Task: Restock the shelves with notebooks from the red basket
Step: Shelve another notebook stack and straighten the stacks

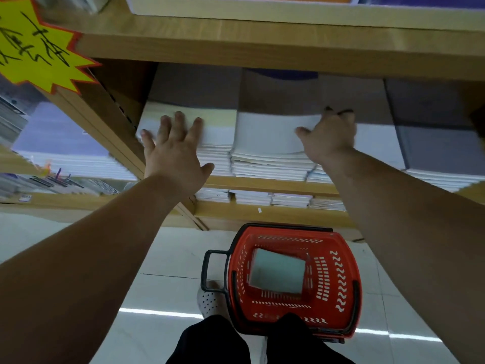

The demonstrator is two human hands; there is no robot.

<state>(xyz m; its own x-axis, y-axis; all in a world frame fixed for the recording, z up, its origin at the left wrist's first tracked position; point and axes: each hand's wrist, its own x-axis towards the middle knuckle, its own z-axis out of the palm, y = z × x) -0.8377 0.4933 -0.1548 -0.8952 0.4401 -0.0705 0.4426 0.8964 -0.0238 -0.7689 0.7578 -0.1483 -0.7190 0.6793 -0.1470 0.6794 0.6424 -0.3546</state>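
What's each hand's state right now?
Left hand: open, flat on the left notebook stack.
Right hand: on the middle stack's top notebook; grip cannot be told.

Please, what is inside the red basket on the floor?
Inside the basket one pale notebook lies flat near the bottom. It covers whatever is beneath it, so it cannot be seen whether more notebooks lie under it.

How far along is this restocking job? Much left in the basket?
The shelf already looks well stocked. The left hand lies flat on the left stack; the right hand rests on the top notebook of the next stack. Left: at least one greenish notebook lying in the red basket.
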